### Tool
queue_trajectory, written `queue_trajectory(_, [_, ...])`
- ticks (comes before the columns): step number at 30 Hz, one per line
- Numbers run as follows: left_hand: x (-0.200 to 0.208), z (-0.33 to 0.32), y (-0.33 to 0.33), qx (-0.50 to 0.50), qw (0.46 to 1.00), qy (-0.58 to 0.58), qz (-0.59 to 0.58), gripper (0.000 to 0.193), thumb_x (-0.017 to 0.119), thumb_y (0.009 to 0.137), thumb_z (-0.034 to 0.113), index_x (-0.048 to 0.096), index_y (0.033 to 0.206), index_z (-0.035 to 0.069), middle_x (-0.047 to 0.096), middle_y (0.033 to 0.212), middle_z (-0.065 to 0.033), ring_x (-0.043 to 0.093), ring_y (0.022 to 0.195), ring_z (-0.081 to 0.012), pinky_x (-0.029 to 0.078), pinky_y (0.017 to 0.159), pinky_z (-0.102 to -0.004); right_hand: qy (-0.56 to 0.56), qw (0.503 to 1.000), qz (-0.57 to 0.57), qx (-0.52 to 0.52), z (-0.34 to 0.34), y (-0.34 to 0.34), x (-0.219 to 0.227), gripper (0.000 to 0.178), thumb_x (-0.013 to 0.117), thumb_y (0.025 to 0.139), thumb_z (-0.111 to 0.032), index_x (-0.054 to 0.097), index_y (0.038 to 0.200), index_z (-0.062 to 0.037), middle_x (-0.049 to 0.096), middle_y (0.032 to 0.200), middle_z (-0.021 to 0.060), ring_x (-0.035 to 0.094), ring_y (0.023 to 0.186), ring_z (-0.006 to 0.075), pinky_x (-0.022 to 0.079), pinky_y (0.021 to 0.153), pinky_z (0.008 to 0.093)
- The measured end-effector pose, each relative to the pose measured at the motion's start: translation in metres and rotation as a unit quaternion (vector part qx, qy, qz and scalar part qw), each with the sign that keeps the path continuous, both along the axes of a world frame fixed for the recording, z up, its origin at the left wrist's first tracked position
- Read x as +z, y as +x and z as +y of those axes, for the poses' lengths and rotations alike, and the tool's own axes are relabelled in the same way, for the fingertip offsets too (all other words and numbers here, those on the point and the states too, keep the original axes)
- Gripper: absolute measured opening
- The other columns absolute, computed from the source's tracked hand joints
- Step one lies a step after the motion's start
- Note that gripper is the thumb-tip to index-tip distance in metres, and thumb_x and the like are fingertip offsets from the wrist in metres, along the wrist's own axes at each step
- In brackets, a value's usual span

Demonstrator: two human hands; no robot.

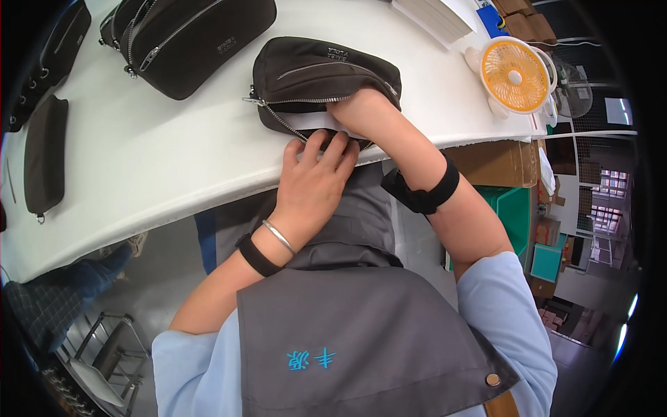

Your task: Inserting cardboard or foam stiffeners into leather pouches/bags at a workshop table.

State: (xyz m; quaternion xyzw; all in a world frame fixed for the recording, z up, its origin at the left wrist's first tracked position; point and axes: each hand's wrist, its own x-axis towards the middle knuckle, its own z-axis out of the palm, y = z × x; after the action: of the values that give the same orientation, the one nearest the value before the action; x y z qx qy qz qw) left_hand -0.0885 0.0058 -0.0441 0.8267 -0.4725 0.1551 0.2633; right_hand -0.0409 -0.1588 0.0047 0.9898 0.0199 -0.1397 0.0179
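Note:
A dark brown zippered bag (299, 76) lies on the white table near its front edge, its main zipper undone and a pale lining showing inside. Over the near rim of the opening curl the fingers of my left hand (313, 170), gripping the bag's edge; their tips are partly hidden. My right hand (358, 111) reaches into the opening from the right. Its fingers are out of sight inside, so what they touch does not show. The silver zipper pull (253, 101) hangs at the bag's left end.
A larger dark bag (201, 48) stands at the back left, with a narrow dark pouch (46, 156) nearer the left edge. An orange and white fan (515, 75) is at the right end of the white table (139, 174). Behind it lies a stack of white sheets (438, 17).

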Motion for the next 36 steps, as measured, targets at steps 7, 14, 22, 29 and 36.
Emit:
queue_trajectory(7, [0.003,0.001,0.001,-0.019,0.999,0.008,-0.032,0.036,0.057,0.079,0.013,0.065,0.115,0.012,0.055,0.125,0.003,0.048,0.11,-0.019,0.037,0.091,-0.0386,0.062,0.99,-0.074,-0.107,0.0,-0.001,-0.015,0.026,0.057,0.083,-0.011,0.066,0.106,-0.003,0.067,0.102,0.0183,0.065,0.092,0.0345,0.051,0.083,0.0401])
queue_trajectory(14, [0.005,0.003,0.005,-0.071,0.995,-0.057,0.035,0.034,0.059,0.078,0.012,0.066,0.111,0.012,0.063,0.117,0.0063,0.051,0.098,-0.0185,0.037,0.081,-0.0338,0.048,0.992,-0.076,-0.09,0.004,-0.008,-0.008,0.025,0.059,0.082,-0.011,0.067,0.105,-0.0043,0.068,0.101,0.0171,0.065,0.091,0.0335,0.051,0.082,0.0391])
queue_trajectory(22, [0.007,0.001,-0.001,-0.069,0.993,-0.051,0.084,0.037,0.058,0.076,0.006,0.064,0.113,0.013,0.063,0.119,0.0065,0.05,0.094,-0.0187,0.036,0.078,-0.0325,0.072,0.989,-0.103,-0.08,-0.003,-0.01,-0.013,0.025,0.057,0.084,-0.01,0.066,0.107,-0.0039,0.067,0.103,0.0179,0.063,0.096,0.0328,0.05,0.085,0.0384])
queue_trajectory(29, [-0.001,0.002,0.002,-0.077,0.993,-0.071,0.059,0.025,0.061,0.076,0.011,0.064,0.1,0.012,0.064,0.122,0.0059,0.05,0.092,-0.0174,0.036,0.076,-0.031,0.064,0.993,0.028,-0.097,-0.01,-0.012,-0.001,0.025,0.051,0.09,-0.01,0.062,0.112,-0.003,0.065,0.108,0.0181,0.061,0.101,0.0323,0.047,0.089,0.0379])
queue_trajectory(36, [-0.001,-0.006,-0.004,-0.07,0.997,-0.044,-0.012,0.012,0.059,0.077,0.014,0.06,0.088,0.009,0.065,0.117,-0.0021,0.054,0.092,-0.0163,0.04,0.077,-0.0301,0.046,0.997,-0.025,-0.057,-0.013,-0.018,-0.01,0.029,0.048,0.093,-0.01,0.06,0.119,-0.0035,0.063,0.116,0.0166,0.059,0.106,0.0301,0.045,0.091,0.036])
